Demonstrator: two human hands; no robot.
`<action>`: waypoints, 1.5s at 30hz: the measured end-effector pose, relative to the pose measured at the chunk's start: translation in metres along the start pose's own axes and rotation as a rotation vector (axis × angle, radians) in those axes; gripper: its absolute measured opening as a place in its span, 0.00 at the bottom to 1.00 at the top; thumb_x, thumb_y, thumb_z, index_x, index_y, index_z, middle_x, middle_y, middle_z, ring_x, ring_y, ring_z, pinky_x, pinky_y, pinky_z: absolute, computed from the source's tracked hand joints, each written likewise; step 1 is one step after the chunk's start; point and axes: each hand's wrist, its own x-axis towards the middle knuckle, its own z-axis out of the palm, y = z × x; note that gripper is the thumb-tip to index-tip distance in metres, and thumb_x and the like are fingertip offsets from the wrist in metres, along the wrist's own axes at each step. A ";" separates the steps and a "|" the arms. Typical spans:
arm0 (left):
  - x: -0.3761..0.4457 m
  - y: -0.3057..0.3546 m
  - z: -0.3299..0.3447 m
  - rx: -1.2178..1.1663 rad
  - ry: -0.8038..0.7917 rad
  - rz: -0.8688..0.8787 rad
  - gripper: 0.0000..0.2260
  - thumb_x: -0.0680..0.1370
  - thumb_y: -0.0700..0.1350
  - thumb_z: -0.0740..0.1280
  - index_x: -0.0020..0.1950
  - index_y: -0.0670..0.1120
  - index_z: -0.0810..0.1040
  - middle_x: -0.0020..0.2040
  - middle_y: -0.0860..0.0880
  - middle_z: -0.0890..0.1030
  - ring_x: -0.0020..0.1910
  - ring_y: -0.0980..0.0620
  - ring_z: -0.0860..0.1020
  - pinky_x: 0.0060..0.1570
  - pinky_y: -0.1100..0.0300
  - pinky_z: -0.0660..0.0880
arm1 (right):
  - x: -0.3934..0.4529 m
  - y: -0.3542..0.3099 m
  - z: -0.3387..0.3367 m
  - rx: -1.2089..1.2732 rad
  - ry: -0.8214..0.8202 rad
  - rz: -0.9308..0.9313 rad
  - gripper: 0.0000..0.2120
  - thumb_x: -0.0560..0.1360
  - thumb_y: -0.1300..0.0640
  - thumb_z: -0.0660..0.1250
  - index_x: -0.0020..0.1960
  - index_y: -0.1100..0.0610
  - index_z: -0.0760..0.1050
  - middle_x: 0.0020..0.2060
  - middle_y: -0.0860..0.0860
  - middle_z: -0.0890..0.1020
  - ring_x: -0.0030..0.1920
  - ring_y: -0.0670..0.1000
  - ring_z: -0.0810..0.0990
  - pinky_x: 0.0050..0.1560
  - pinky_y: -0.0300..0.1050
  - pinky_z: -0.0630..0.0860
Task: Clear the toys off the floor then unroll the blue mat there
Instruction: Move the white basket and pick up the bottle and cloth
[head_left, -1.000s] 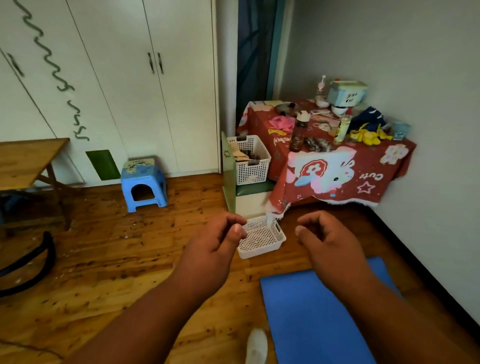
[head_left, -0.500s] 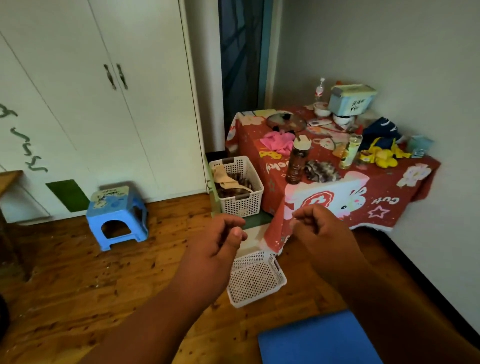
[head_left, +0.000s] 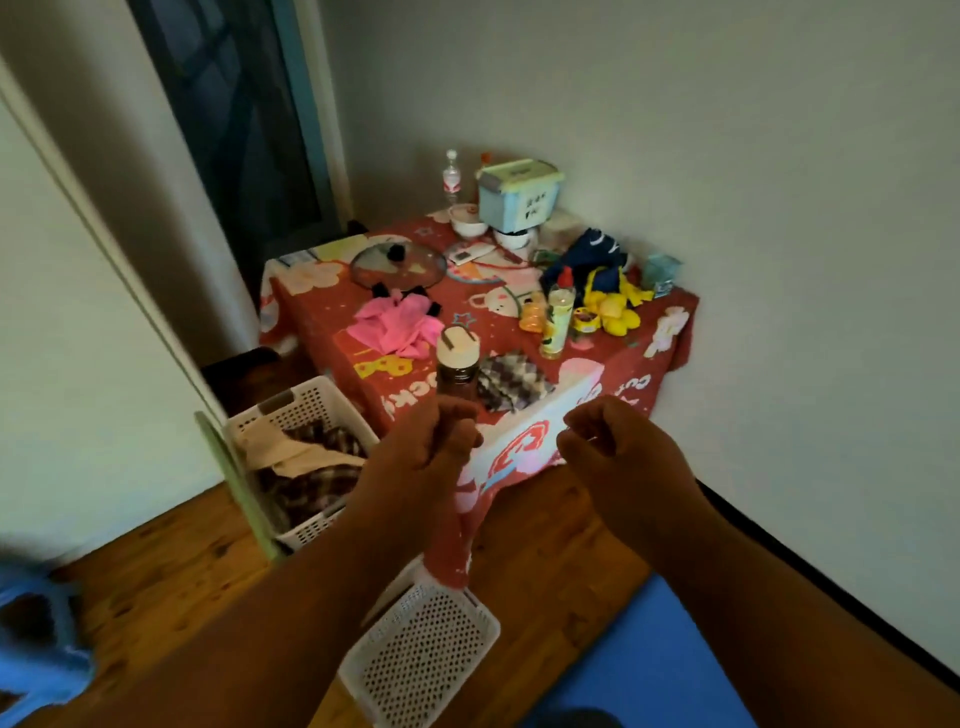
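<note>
We saw the wooden floor (head_left: 540, 540) across the lower frame, and in the lower right the blue mat (head_left: 644, 660) lay flat on it, unrolled where visible. At centre stood the table (head_left: 332, 312) under its red cloth, cluttered on top. Our left hand (head_left: 421, 457) and right hand (head_left: 618, 467) hung mid-frame, fingers curled loosely closed, holding nothing. A small white basket (head_left: 421, 660) sat bottom centre, just beside the mat.

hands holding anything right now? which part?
Nothing visible in either. The left hand and right hand are loosely curled in the air in front of the red-clothed table, touching nothing.
</note>
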 end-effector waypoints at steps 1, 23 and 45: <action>0.016 -0.003 0.005 -0.015 -0.006 0.007 0.05 0.80 0.49 0.61 0.52 0.57 0.76 0.46 0.55 0.80 0.42 0.60 0.79 0.32 0.71 0.74 | 0.013 0.005 0.000 0.005 0.010 0.015 0.07 0.74 0.47 0.69 0.45 0.40 0.71 0.37 0.37 0.78 0.37 0.32 0.76 0.27 0.28 0.67; 0.240 -0.133 0.115 0.048 0.562 -0.328 0.55 0.56 0.51 0.83 0.77 0.52 0.56 0.71 0.51 0.70 0.70 0.56 0.70 0.68 0.48 0.70 | 0.367 0.143 0.144 -0.419 -0.725 -0.337 0.42 0.67 0.44 0.74 0.75 0.56 0.60 0.73 0.56 0.65 0.72 0.57 0.63 0.72 0.56 0.64; 0.251 -0.161 0.120 0.017 0.687 -0.520 0.37 0.58 0.54 0.80 0.65 0.59 0.72 0.55 0.63 0.82 0.57 0.63 0.78 0.57 0.58 0.75 | 0.441 0.224 0.198 -0.847 -0.833 -0.573 0.25 0.76 0.60 0.58 0.72 0.50 0.64 0.70 0.56 0.70 0.70 0.59 0.65 0.68 0.55 0.67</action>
